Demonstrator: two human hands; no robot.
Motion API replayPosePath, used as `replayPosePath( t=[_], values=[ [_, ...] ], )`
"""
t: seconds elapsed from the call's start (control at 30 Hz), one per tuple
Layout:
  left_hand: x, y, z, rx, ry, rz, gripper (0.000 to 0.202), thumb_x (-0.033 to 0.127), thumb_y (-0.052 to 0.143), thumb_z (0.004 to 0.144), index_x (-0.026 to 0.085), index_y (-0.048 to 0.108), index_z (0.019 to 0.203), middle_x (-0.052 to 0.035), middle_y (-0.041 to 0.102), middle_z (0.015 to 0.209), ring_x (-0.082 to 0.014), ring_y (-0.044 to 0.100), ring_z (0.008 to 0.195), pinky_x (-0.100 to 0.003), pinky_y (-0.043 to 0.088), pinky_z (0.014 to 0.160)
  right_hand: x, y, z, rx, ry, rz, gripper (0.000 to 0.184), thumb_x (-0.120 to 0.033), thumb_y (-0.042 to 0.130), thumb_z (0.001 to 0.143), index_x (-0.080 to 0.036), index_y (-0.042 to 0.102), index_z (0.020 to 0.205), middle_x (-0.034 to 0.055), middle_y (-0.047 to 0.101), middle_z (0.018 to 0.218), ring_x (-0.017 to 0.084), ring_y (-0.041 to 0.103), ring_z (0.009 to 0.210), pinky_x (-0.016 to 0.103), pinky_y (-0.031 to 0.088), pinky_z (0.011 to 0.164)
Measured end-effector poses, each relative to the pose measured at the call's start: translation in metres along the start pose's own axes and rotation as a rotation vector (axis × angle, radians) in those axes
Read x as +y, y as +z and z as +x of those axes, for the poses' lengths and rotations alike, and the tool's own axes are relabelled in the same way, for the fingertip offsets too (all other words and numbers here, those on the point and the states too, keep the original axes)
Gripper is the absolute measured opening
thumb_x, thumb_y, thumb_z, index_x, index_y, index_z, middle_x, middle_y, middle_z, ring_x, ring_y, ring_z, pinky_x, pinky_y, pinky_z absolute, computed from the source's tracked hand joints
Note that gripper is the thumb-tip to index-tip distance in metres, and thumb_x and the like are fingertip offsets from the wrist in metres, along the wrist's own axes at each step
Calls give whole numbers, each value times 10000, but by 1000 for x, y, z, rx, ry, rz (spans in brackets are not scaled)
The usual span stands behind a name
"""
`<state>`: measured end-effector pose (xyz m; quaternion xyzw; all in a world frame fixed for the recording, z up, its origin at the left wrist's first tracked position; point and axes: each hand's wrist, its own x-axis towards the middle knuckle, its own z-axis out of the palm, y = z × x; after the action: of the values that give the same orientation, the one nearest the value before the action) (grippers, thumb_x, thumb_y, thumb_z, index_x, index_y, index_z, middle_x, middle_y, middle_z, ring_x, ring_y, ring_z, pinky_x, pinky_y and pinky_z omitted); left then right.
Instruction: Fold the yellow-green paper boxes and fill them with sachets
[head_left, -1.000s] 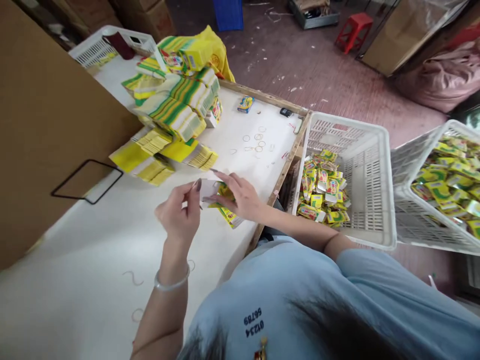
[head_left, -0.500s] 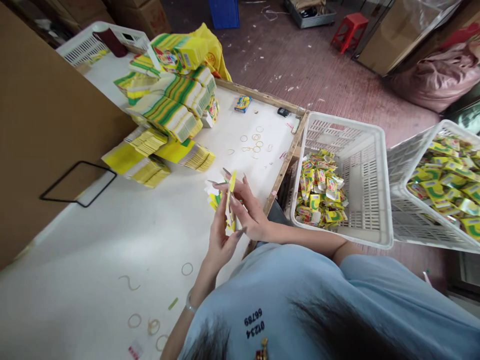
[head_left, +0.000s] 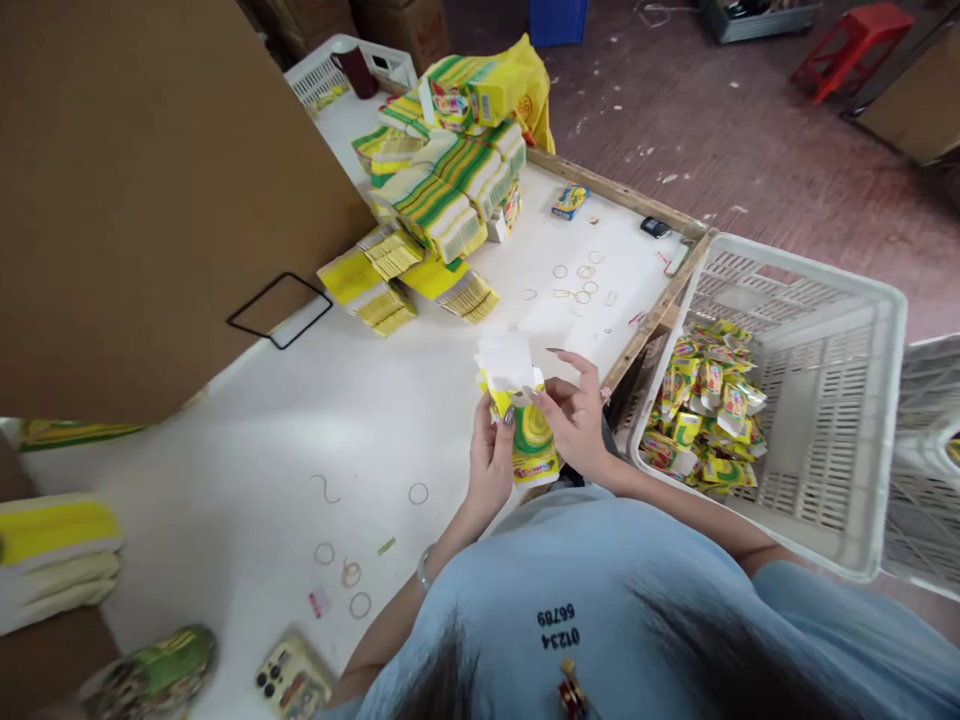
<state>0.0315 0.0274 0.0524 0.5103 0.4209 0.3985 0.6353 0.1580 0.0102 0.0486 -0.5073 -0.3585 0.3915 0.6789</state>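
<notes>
While our left hand (head_left: 491, 455) pinches the left side of a yellow carton (head_left: 534, 450) between thumb and fingers, our right hand (head_left: 576, 418) meets its right side; whether that one grips, we cannot tell. The carton sits between our hands, near the table (head_left: 255, 430) edge, its white flap (head_left: 506, 360) pointing away from us. We count one blue box (head_left: 570, 201), one phone (head_left: 294, 682) and one mug (head_left: 357, 74). Our forearms (head_left: 667, 500) converge, the right index finger (head_left: 579, 362) extended.
</notes>
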Motion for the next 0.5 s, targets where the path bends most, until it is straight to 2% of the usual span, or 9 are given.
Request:
replayPosePath(
  t=[0.07, 0.1, 0.13, 0.2, 0.27, 0.33, 0.4, 0.43, 0.5],
  values=[
    [-4, -4, -6, 9, 59, -9, 773, 586, 589, 980, 332, 214, 1605, -77, 749, 1151, -177, 747, 891, -314, 605, 792, 2, -8, -2, -33, -63, -30, 441, -467, 709, 934, -284, 522, 1288, 29, 738, 950, 158, 713, 774, 306, 598, 725],
    [-7, -7, -9, -3, 91, 0, 781, 577, 584, 987, 346, 170, 1608, -67, 752, 1118, -165, 742, 844, -311, 603, 771, 2, -13, -3, -66, -78, -57, 389, -468, 707, 933, -277, 579, 1247, 52, 739, 1032, 163, 720, 835, 317, 605, 764],
    [-10, -10, -12, -27, 112, 17, 753, 573, 581, 990, 347, 192, 1594, -56, 754, 1071, -155, 730, 790, -303, 598, 738, 2, -18, -4, -112, -73, -82, 353, -477, 705, 930, -266, 631, 1204, 67, 737, 1088, 169, 722, 878, 322, 609, 786],
    [-14, -17, -19, -91, 98, 45, 623, 563, 576, 994, 330, 330, 1518, -32, 746, 955, -144, 693, 685, -283, 576, 656, -1, -28, -7, -224, -10, -114, 341, -505, 699, 925, -243, 697, 1143, 70, 747, 1072, 179, 719, 892, 320, 610, 780],
    [-16, -22, -24, -146, 40, 53, 463, 543, 581, 996, 304, 470, 1377, -5, 717, 834, -138, 647, 604, -265, 537, 580, -4, -35, -11, -315, 84, -146, 344, -535, 676, 932, -218, 733, 1055, 51, 752, 935, 173, 702, 820, 298, 596, 724],
    [-16, -24, -28, -156, 27, 76, 346, 549, 586, 990, 259, 578, 1179, -9, 694, 787, -145, 642, 616, -263, 523, 573, -5, -39, -16, -360, 130, -205, 379, -552, 638, 953, -193, 731, 876, 27, 707, 780, 151, 656, 716, 269, 563, 661],
    [-15, -24, -29, -152, 62, 122, 339, 557, 587, 986, 222, 623, 1027, -34, 704, 814, -161, 673, 694, -278, 548, 638, -3, -40, -22, -346, 110, -257, 428, -557, 605, 970, -188, 688, 769, 8, 647, 693, 134, 615, 643, 250, 537, 608],
    [-14, -24, -29, -149, 78, 135, 345, 555, 579, 991, 217, 638, 1037, -43, 714, 836, -165, 685, 725, -285, 560, 672, -2, -40, -25, -308, 78, -280, 420, -556, 602, 971, -192, 677, 774, 9, 645, 703, 133, 619, 636, 249, 538, 597],
    [-13, -23, -28, -150, 88, 137, 381, 551, 553, 1007, 237, 634, 1208, -43, 731, 862, -158, 689, 724, -281, 568, 688, 2, -41, -28, -198, -9, -337, 362, -551, 618, 962, -203, 696, 902, 49, 711, 856, 153, 676, 692, 272, 576, 615]
  ],
)
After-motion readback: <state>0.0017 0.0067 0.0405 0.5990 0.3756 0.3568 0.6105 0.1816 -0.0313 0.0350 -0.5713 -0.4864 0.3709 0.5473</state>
